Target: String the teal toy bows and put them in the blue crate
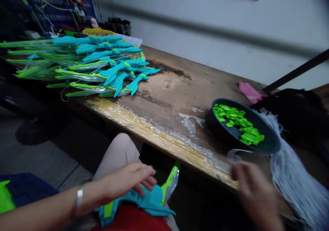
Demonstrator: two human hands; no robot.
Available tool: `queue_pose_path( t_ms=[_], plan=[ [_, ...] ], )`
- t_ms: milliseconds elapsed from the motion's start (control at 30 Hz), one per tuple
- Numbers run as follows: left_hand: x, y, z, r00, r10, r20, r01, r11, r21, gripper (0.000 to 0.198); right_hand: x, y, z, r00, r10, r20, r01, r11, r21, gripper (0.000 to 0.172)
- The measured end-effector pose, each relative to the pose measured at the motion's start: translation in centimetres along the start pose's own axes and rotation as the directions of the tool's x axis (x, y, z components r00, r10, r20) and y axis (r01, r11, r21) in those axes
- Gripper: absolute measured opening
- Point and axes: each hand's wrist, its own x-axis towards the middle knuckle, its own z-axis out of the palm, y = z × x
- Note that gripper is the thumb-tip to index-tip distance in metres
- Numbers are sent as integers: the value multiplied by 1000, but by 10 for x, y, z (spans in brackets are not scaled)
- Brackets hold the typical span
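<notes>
A blue and green plastic toy (156, 200), shaped like a crossbow, lies across my lap on red cloth. My left hand (131, 179) is over it, fingers stretched and held close together, partly covering its body; whether the palm presses on it is hard to see. At the table's front edge, my right hand (254, 190) is smeared by motion, with its fingers bent. Just beyond those fingers is a pale curved strip (238, 152); I cannot make out whether they grip it. A dark round bowl (273, 147) of small green plastic pieces (239, 121) stands past that hand.
Several similar toys (120, 73) are piled at the table's left. Behind them is a yellow bowl (109, 31). White strings (295, 176) hang in a bundle over the right edge. A pink cloth (249, 92) lies near a dark bar (298, 72). Clear tape covers the front edge (154, 131).
</notes>
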Motion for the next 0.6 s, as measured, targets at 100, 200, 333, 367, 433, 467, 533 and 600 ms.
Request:
queue_pose_path(
  t_ms=[100,200,333,367,433,467,533,600],
  plan=[
    [48,3,51,983,-5,185,55,964,-262,45,-53,-45,36,880,-195,433,65,953,297,45],
    [72,-1,81,968,79,238,-2,952,-305,33,-76,-61,66,594,-279,755,-360,746,559,44],
    [68,-1,81,906,47,421,-17,997,-76,41,-66,-48,68,665,-95,740,-706,243,666,54],
    [66,0,77,891,16,453,-19,1000,1,42,-61,-44,65,688,-43,725,-712,153,685,61],
    [63,0,71,881,-31,471,-35,991,131,41,-52,-41,60,701,14,713,-713,29,700,70],
    [63,-1,69,881,-48,470,-47,981,187,39,-47,-41,59,703,24,711,-710,-21,703,67],
    [62,-9,67,869,-47,492,-89,964,250,31,-36,-44,59,715,58,696,-690,-101,717,55],
    [63,-23,68,850,-5,527,-130,967,218,32,-24,-48,61,746,136,652,-636,-145,758,48]
  ],
)
